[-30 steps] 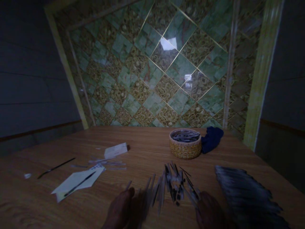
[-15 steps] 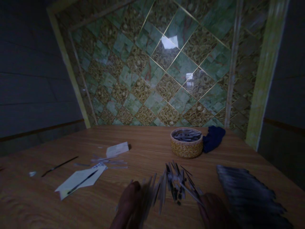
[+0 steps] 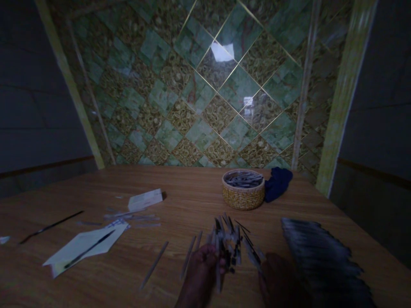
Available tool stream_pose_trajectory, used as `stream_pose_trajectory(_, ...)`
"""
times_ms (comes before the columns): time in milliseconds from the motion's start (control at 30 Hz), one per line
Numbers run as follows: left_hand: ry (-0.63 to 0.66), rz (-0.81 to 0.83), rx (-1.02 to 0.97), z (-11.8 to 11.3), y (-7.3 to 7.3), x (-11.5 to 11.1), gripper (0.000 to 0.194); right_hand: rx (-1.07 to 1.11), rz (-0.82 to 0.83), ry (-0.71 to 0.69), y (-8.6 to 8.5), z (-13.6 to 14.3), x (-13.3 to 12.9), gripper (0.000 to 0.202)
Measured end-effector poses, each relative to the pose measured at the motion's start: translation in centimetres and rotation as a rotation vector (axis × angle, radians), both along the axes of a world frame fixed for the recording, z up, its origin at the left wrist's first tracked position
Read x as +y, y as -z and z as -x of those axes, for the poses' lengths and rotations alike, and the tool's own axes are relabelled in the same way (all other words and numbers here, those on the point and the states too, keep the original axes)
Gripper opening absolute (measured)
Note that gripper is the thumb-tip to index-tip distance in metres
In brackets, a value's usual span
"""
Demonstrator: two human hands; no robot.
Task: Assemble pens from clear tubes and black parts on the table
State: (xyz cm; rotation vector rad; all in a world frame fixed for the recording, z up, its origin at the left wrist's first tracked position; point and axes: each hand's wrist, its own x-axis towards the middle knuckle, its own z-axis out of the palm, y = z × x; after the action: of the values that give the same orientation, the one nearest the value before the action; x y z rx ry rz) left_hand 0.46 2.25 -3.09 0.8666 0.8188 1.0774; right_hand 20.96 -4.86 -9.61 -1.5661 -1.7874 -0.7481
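Note:
My left hand (image 3: 204,267) is closed, fingers pinched on a thin grey stick (image 3: 218,273) that points towards me. Beyond its fingertips spreads a loose pile of thin grey sticks with black ends (image 3: 228,239). To the right, my right hand (image 3: 279,276) is closed in shadow, with several slim sticks (image 3: 252,250) sticking out from its fingers towards the pile. Left of my left hand, single grey sticks (image 3: 154,264) lie apart on the wooden table (image 3: 128,273). The low light hides what the sticks are.
A woven basket (image 3: 243,197) full of similar sticks stands behind the pile, a dark blue cloth (image 3: 278,184) beside it. A wide row of dark sticks (image 3: 324,261) lies right. Left are a white box (image 3: 146,199), paper (image 3: 86,246), a pen (image 3: 90,249) and a dark rod (image 3: 53,226).
My left hand has moved right to the pile and pinched a stick; several sticks near it are gone from their fanned spread. My right hand stays near the pile. The view has shifted slightly.

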Motion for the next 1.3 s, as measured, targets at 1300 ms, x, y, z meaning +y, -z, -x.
stream_pose_trajectory(1300,0.089,0.096,-0.067,0.1,0.5,-1.1,0.033,0.023,0.712,0.152,-5.4,0.5,4.6,0.024)
